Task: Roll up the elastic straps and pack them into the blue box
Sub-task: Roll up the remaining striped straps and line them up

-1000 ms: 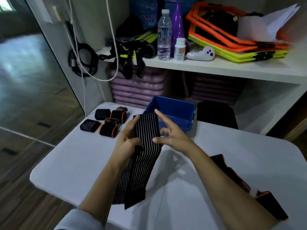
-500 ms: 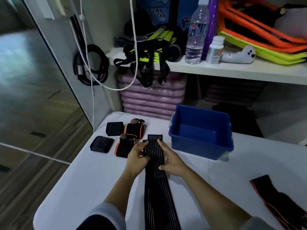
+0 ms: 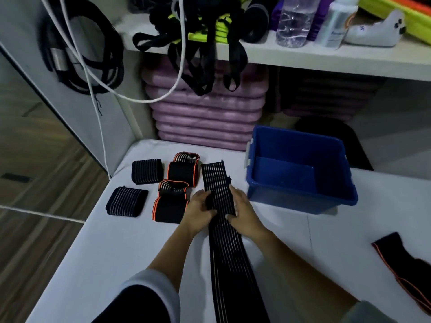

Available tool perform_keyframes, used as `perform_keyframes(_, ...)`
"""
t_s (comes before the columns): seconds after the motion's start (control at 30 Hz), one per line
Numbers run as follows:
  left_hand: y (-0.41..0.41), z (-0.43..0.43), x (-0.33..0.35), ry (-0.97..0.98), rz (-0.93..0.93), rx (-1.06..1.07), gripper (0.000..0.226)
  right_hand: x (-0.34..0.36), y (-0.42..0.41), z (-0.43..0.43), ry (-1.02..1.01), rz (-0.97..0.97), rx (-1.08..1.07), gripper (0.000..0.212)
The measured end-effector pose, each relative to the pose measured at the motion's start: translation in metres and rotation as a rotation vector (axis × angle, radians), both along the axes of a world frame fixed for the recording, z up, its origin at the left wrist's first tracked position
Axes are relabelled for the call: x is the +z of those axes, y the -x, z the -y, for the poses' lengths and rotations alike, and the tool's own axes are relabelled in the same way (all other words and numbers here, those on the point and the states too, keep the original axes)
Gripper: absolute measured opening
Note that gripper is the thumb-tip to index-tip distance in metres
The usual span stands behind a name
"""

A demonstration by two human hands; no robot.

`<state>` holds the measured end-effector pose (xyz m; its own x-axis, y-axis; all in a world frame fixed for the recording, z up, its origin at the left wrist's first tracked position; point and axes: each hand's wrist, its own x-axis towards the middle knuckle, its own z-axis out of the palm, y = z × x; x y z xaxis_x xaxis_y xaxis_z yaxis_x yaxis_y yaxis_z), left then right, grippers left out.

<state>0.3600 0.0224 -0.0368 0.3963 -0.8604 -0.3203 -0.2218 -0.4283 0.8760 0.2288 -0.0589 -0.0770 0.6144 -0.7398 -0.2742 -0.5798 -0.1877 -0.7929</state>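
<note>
Strap (image 3: pixel 224 241): black with pale lengthwise stripes, lying flat and unrolled on the table (image 3: pixel 116 252). It runs from the bottom centre of the frame up to the middle, and its far end stops just left of the box (image 3: pixel 291 201)

Left hand (image 3: pixel 200 208): at the strap's left edge, a little below its far end. We see the fingers curled in and gripping a dark fold of that edge

Right hand (image 3: pixel 242 210): opposite it, at the right edge. The fingers lie straight along the edge, pointing up the frame, and the thumb presses on the top face. We read this hand as released, pressing rather than grasping

Box: blue, open top, right of centre and near the strap without touching it. We see only bare blue floor inside

Rolls (image 3: pixel 170 206): four or five finished ones in a cluster left of the strap. Two nearest it are orange-edged, and the lower of these touches the left hand or nearly so. Two plain striped ones sit further left, apart from each other

Second strap (image 3: pixel 405 269): orange-edged, unrolled, at the right edge of the frame, well apart from the hands

Background: shelf (image 3: pixel 326 59) across the top carrying a bottle (image 3: pixel 293 22) and a tangle of black and yellow webbing; stacked purple mats (image 3: pixel 207 108) beneath it; white cable (image 3: pixel 98 82) looping down at upper left
</note>
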Motion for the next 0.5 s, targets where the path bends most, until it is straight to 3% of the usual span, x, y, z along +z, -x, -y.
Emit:
perform_keyframes(0.2, 0.018, -0.029, -0.002, -0.029, 0.154, 0.024, 0.051, 0.007, 0.016, -0.021, -0.031, -0.075, -0.044, 0.081)
perform_keyframes(0.5, 0.107, -0.137, -0.011, -0.228, 0.218, 0.045, 0.049, 0.021, 0.111, -0.098, -0.159, -0.204, -0.026, 0.064)
